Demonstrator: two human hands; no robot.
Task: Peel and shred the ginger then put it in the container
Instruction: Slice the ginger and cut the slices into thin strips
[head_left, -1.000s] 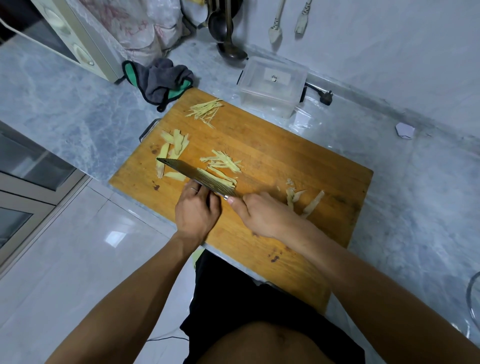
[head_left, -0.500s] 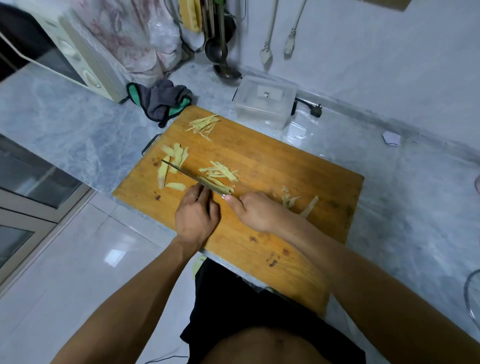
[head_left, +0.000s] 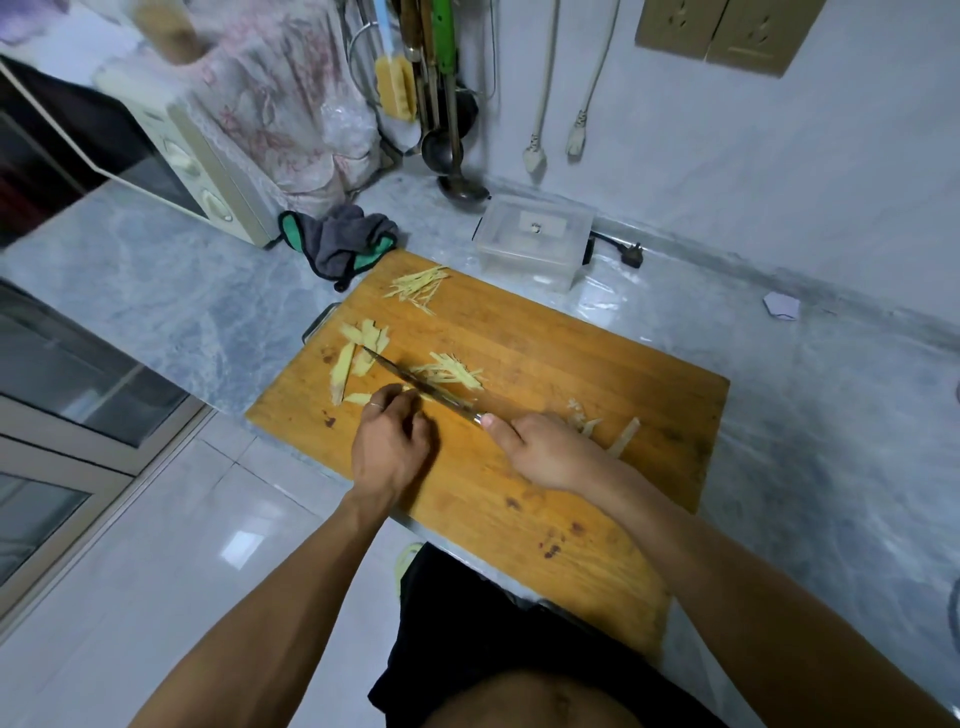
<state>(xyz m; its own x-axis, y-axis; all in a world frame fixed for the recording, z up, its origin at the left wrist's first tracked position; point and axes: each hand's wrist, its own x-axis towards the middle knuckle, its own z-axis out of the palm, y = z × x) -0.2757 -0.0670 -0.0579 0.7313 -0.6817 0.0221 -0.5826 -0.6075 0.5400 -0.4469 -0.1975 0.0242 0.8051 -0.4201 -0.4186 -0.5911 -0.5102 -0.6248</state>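
Note:
On the wooden cutting board my right hand grips the handle of a knife, its blade edge down on the board. My left hand presses curled fingertips onto a ginger slice right beside the blade. Fresh ginger shreds lie just beyond the blade. Flat ginger slices wait at the board's left edge, and a second heap of shreds sits at the far corner. Ginger peelings lie right of my right hand. The clear lidded container stands shut behind the board.
A grey-green cloth lies by the board's far left corner, with a microwave beyond it. Ladles and utensils hang in the corner. A black plug lies right of the container. The counter edge drops to the floor on my left.
The view has tilted upward, showing more wall. The knife has turned from lying flatter to standing on its edge, and my left hand stays against the blade on the ginger.

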